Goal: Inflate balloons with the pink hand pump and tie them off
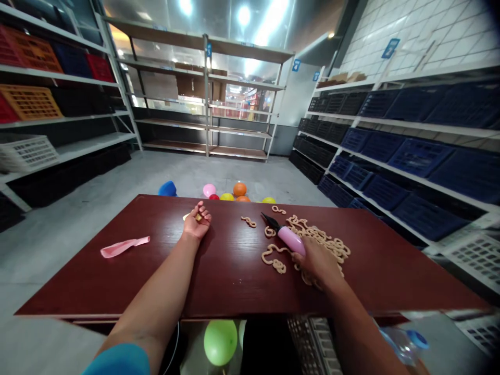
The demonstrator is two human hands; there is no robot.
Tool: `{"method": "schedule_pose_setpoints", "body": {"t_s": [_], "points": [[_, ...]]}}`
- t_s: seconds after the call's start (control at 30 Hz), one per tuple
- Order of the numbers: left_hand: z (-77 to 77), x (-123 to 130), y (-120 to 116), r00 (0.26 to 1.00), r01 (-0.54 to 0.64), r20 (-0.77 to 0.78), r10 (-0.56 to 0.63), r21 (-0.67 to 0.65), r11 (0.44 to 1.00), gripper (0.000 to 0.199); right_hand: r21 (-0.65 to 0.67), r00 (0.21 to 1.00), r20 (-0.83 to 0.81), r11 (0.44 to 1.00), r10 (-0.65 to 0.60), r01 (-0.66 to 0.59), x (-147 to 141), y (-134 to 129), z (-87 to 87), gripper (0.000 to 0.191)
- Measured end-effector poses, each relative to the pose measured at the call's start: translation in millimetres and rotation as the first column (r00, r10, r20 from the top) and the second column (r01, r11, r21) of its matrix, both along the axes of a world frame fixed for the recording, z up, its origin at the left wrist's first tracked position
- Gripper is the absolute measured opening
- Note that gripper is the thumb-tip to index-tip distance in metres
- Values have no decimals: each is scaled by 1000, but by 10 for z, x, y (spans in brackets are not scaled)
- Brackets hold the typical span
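Note:
My right hand (314, 259) is wrapped round a pink pump (291, 240) with a black nozzle that points to the back left. Under and beside this hand lies a tangled heap of beige cord (332, 245), with small coils of it to the left. My left hand (197, 221) rests palm up near the table's back edge, its fingers curled around a small yellowish piece (187, 216), partly hidden. Flat on the table at the left is a deflated pink balloon (123, 247).
The dark red table (156, 281) spans the view. Beyond its back edge are several balloons (239, 189) on the floor. A green balloon (220, 341) is below the front edge, a plastic bottle (404, 344) at lower right. Shelves with crates (422, 156) stand around.

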State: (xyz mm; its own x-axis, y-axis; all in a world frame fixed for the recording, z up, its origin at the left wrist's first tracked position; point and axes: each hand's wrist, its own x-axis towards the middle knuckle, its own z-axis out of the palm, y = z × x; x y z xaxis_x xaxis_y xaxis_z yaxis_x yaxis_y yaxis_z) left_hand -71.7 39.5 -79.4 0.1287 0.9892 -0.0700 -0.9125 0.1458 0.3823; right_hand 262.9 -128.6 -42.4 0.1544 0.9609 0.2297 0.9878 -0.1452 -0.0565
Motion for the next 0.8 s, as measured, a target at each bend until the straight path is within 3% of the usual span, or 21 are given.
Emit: {"method": "schedule_pose_setpoints", "body": {"t_s": [0.13, 0.2, 0.27, 0.43, 0.8], "points": [[-34, -16, 32, 997, -63, 41, 67, -110, 992, 22, 159, 969, -34, 959, 243, -235, -321, -14, 58, 49], [-36, -18, 39, 993, -68, 92, 80, -123, 990, 21, 143, 920, -62, 916, 386, -375, -522, -25, 48, 51], [-31, -14, 40, 988, -69, 131, 82, -99, 993, 21, 125, 895, -56, 893, 442, -433, -701, -33, 15, 51], [-16, 0, 28, 985, -48, 161, 63, -97, 994, 22, 78, 895, -13, 892, 447, -444, -949, 6, -47, 52], [-32, 20, 29, 990, -42, 127, 53, -87, 995, 16, 14, 916, -1, 916, 400, -400, -1103, 91, -5, 52]]}}
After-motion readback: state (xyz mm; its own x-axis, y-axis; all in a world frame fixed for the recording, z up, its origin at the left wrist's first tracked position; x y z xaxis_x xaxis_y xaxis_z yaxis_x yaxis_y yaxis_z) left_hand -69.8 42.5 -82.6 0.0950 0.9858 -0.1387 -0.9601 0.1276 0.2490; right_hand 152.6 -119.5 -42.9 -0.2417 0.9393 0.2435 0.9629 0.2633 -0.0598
